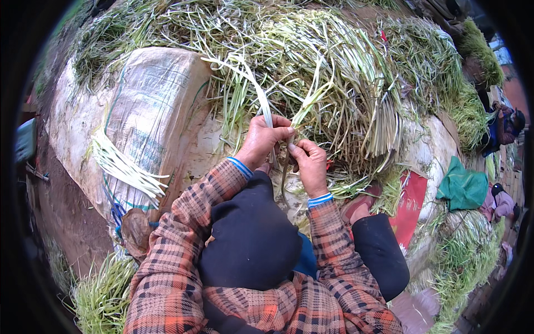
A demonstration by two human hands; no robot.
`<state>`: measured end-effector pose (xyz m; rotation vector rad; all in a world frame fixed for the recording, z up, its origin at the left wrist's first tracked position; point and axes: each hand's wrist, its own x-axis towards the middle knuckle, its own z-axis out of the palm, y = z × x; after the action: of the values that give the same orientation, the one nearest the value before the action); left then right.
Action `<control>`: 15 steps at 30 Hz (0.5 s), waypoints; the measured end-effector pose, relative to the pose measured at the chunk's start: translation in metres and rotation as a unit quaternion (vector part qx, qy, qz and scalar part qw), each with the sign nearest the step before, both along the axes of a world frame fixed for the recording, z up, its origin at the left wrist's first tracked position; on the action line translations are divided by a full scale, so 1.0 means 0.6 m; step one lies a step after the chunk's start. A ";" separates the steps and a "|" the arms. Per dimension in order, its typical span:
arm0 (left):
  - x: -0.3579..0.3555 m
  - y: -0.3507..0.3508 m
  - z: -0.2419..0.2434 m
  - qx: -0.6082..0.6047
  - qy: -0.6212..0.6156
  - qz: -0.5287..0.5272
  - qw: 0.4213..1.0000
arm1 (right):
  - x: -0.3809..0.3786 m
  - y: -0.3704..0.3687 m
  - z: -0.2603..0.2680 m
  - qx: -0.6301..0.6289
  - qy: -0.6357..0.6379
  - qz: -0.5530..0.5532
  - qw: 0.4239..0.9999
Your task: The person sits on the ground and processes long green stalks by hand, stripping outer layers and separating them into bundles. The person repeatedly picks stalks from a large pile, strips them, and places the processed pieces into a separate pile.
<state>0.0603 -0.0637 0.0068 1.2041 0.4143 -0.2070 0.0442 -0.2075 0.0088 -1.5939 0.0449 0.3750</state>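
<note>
My left hand holds a few long, pale leafy stalks that rise from between its fingers and bend over at the top. Between both hands stands another stalk, yellowish green, with split leaves. My left thumb and fingertips meet at its lower part, and my right hand pinches it just below. A thin brownish strand hangs beneath my right fingers. In front of both hands lies a big heap of similar stalks, with brownish stem ends towards the right.
On a white woven sack at left rests a bundle of trimmed pale stems. Blue-handled scissors lie near it. To the right are a red sheet, a green bag, more greens and another person.
</note>
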 end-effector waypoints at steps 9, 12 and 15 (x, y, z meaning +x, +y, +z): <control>0.001 -0.034 -0.019 -0.012 -0.022 -0.058 0.998 | 0.023 0.000 -0.026 0.173 -0.003 -0.195 0.965; -0.002 -0.037 -0.013 -0.099 0.005 -0.007 0.995 | 0.032 -0.003 -0.026 0.197 -0.009 -0.194 0.961; 0.000 -0.037 -0.009 -0.123 0.024 0.062 0.990 | 0.026 -0.006 -0.023 0.232 0.055 -0.232 0.943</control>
<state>0.0605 -0.0859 0.0013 0.9307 0.4886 -0.1749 0.0597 -0.2112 -0.0052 -1.0505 0.3842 0.0905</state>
